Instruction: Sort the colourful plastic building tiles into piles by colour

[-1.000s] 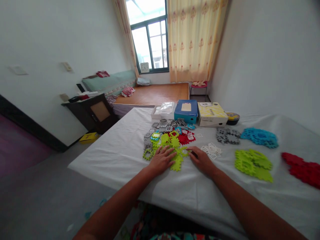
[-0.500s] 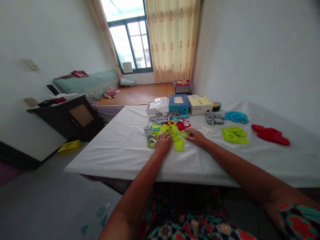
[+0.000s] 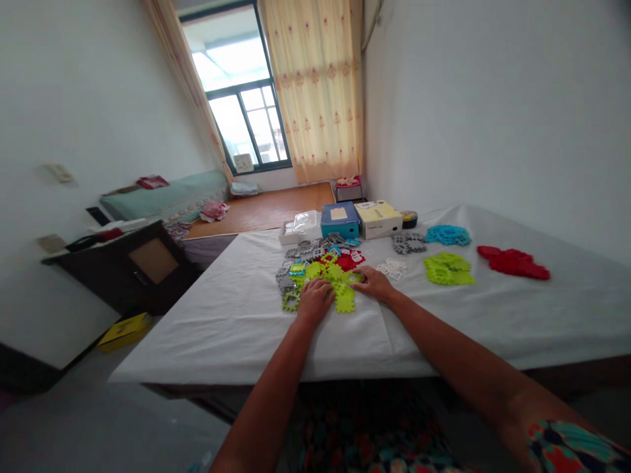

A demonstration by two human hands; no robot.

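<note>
A mixed heap of flat toothed plastic pieces (image 3: 323, 263), green, red, grey and blue, lies in the middle of a table under a white cloth (image 3: 236, 322). My left hand (image 3: 314, 299) rests on the green pieces at the heap's near edge, fingers slightly curled and apart. My right hand (image 3: 374, 283) lies just to the right, fingers stretched toward a green piece (image 3: 345, 299) and touching the heap. Sorted piles lie further right: green (image 3: 447, 269), red (image 3: 513, 261), blue (image 3: 447, 234), grey (image 3: 408, 243) and small white pieces (image 3: 392, 267).
At the table's far edge stand a clear plastic container (image 3: 300, 226), a blue box (image 3: 339, 220), a yellow-white box (image 3: 377, 219) and a small bowl (image 3: 409, 219). A dark cabinet (image 3: 133, 263) stands left, a bed (image 3: 266, 207) and a curtained window (image 3: 246, 125) beyond.
The view has pulled back and tilted up, so the table looks farther away. Both hands stay on the green pieces at the heap's near edge; the left fingers have curled in a little.
</note>
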